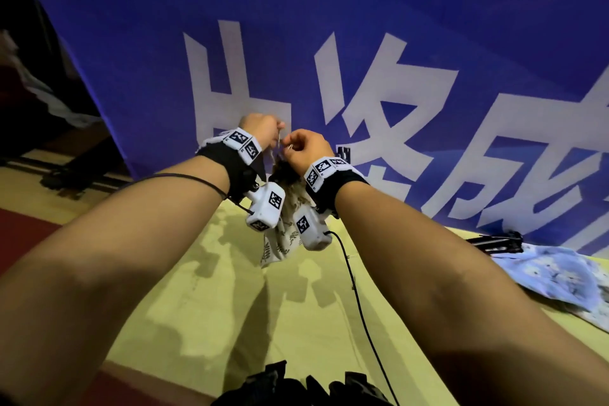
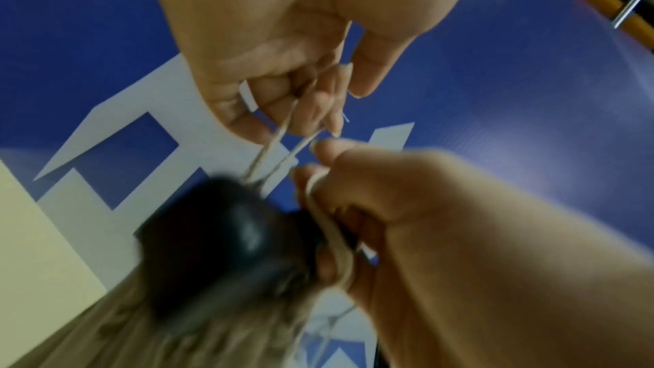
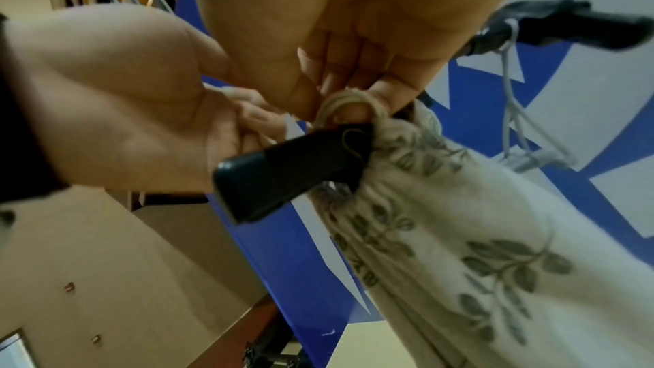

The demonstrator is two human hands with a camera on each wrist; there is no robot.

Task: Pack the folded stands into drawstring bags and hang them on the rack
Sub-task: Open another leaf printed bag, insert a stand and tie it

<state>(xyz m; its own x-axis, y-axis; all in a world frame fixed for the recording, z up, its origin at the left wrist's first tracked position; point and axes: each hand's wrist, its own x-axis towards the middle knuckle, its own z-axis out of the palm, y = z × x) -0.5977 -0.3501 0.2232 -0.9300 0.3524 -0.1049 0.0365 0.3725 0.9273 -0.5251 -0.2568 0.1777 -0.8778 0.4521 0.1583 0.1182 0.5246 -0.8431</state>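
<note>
A cream drawstring bag (image 1: 286, 236) printed with leaves hangs between my raised hands in front of the blue banner. A black folded stand (image 3: 283, 175) pokes out of its gathered mouth. My left hand (image 1: 278, 129) pinches two strands of the drawstring (image 2: 279, 144) and holds them taut above the bag. My right hand (image 1: 292, 146) grips the other loop of cord (image 3: 345, 104), which is wrapped round its curled fingers (image 2: 318, 175) beside the bag's neck. Most of the stand is hidden inside the bag.
A black peg (image 3: 566, 27) sticks out from the banner just right of my hands, with a pale cord hanging on it. On the yellow table (image 1: 197, 306) to the right lie a blue patterned bag (image 1: 553, 277) and another black stand (image 1: 497, 241). A black cable (image 1: 356, 290) trails down.
</note>
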